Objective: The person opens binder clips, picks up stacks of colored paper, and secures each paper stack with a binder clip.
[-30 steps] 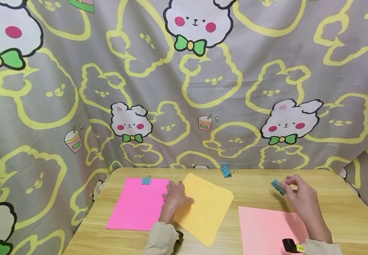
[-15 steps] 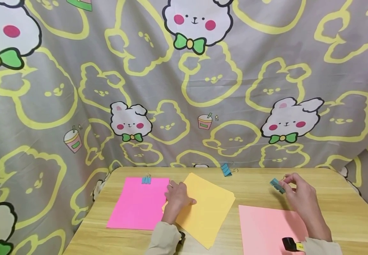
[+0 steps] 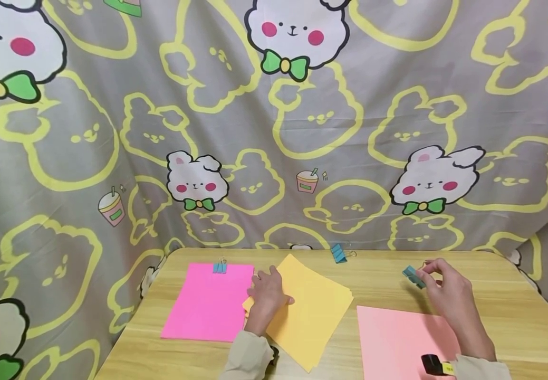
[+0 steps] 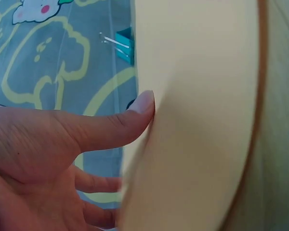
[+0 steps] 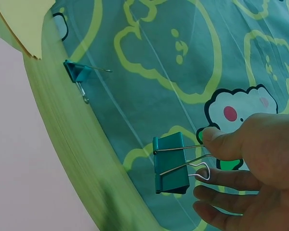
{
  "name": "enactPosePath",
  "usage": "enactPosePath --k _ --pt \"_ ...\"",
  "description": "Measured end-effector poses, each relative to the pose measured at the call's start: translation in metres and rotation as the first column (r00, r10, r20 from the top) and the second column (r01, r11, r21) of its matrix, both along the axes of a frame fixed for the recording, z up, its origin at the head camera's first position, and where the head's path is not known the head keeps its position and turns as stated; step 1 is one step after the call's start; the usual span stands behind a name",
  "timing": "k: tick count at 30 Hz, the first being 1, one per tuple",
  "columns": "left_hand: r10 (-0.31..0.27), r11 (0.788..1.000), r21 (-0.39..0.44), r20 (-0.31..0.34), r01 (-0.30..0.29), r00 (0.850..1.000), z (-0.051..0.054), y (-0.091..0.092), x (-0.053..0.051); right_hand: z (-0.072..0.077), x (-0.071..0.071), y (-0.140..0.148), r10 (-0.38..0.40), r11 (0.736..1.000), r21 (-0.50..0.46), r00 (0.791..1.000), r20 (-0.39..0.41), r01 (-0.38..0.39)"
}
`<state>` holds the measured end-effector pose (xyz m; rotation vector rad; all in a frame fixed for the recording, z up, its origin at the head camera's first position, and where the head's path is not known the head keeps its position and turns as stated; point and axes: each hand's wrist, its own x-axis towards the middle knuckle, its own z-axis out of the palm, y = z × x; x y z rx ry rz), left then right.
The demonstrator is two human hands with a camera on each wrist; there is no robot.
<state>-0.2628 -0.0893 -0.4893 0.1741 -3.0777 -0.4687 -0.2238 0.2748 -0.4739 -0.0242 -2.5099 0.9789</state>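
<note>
My left hand (image 3: 269, 293) lies over the left edge of a stack of yellow paper (image 3: 318, 311). In the left wrist view the thumb is on the yellow sheet (image 4: 202, 96), and the other fingers go behind its edge, their tips hidden. My right hand (image 3: 449, 290) pinches a teal binder clip (image 5: 171, 161) by its wire handles, clear of any paper. Below it lies light pink paper (image 3: 392, 338). To the left, bright pink paper (image 3: 207, 311) has another teal clip (image 3: 219, 267) on its top edge.
One more teal binder clip (image 3: 338, 254) stands near the table's back edge. A grey curtain (image 3: 274, 132) with rabbit drawings hangs behind and to the left of the wooden table (image 3: 378, 279).
My left hand and the yellow stack have shifted slightly right, and layered yellow corners now show left of the wrist. The right hand keeps the binder clip in nearly the same place.
</note>
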Motion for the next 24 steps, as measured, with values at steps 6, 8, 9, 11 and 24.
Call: enactPosePath --k 6,8,9,11,24 --pt "-0.007 0.998 0.067 -0.004 0.008 1.0 -0.003 -0.003 -0.001 0.002 0.0 0.001 -0.003 1.0 -0.005 1.0 0.007 0.003" --pt "-0.013 0.996 0.084 0.001 0.013 1.0 -0.003 -0.004 -0.001 0.002 0.001 0.001 -0.002 1.0 -0.003 1.0 0.005 0.002" --pt "-0.016 0.995 0.095 0.001 0.015 1.0 -0.003 -0.005 -0.001 0.002 0.001 0.001 -0.002 1.0 -0.003 1.0 0.005 0.002" --pt "-0.024 0.993 0.114 0.001 0.024 1.0 -0.003 -0.006 -0.002 0.002 0.001 0.002 -0.003 1.0 -0.001 1.0 0.008 0.003" --pt "-0.124 0.916 0.378 -0.054 0.135 0.991 -0.012 -0.024 -0.007 0.0 0.0 0.006 -0.004 1.0 0.0 1.0 0.009 0.004"
